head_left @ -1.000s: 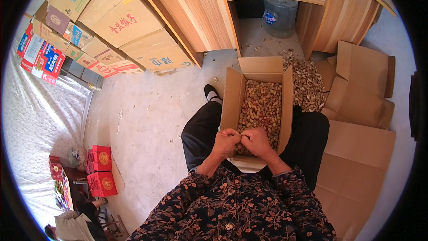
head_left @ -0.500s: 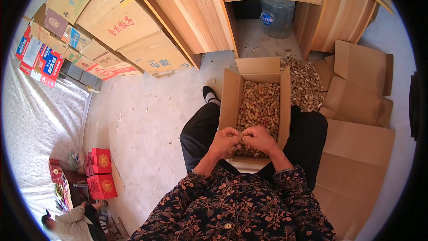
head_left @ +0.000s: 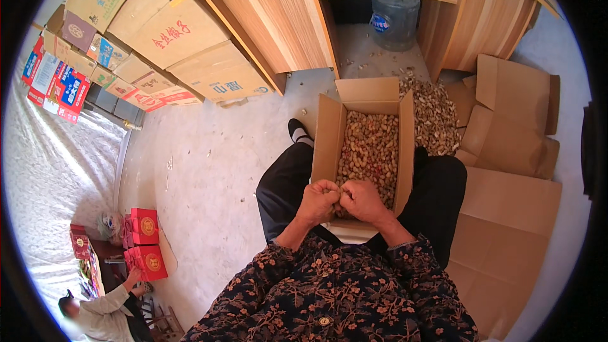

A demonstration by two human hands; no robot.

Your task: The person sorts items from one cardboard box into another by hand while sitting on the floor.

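Observation:
My left hand (head_left: 318, 201) and my right hand (head_left: 363, 201) meet over the near end of an open cardboard box (head_left: 327, 136) between my knees. Both are closed, with thumbs and fingertips pinched together on what looks like a peanut, mostly covered by the fingers. Unshelled peanuts (head_left: 370, 139) fill the box below, with a few reddish kernels among them. Just beyond the box's right side, a heap of empty shells (head_left: 437, 117) lies on the floor.
Flattened cardboard (head_left: 506, 215) covers the floor at right. A wooden desk (head_left: 272, 19) stands ahead, with a water jug (head_left: 396, 22) beneath. Stacked cartons (head_left: 177, 31) line the far left. Red gift boxes (head_left: 145, 263) stand at lower left, beside a seated person (head_left: 104, 313).
My right hand has turned slightly and its fingers have curled tighter against the left. At lower left, the other person has reached an arm toward the red boxes.

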